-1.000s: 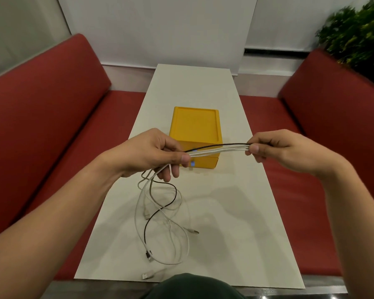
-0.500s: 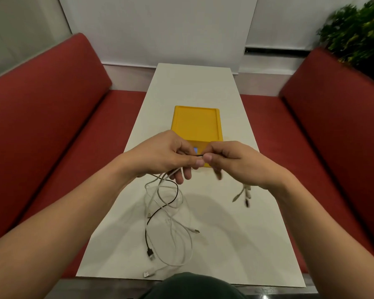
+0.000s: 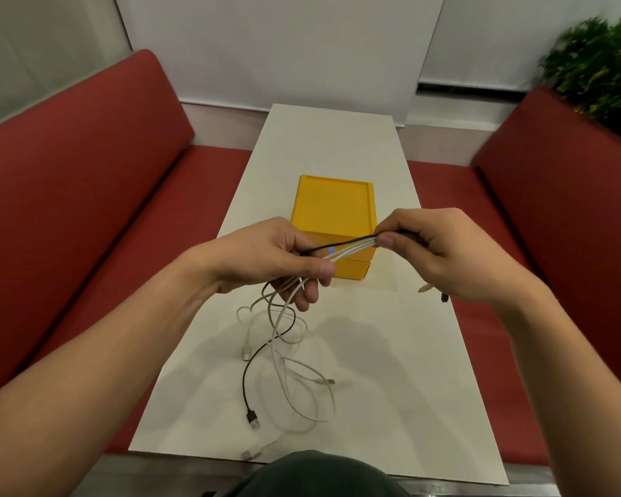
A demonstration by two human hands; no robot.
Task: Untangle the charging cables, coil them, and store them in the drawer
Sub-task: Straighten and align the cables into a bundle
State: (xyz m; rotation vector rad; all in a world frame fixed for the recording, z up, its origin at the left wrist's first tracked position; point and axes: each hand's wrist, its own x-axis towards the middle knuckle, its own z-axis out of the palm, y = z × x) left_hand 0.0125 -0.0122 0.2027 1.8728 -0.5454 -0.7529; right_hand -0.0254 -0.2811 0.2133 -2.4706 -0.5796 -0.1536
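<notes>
The left hand and right hand each pinch the charging cables, 1 black among white, taut above the desk. Loose tails lie tangled below; coiling seems unstarted, and the yellow drawer box looks closed.

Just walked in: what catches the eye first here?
The left hand and right hand pinch a bundle of white and black cables stretched between them over the white table. Behind it sits a bright yellow drawer box; loose cable tails sprawl on the table nearer the person, red benches on both sides.
</notes>
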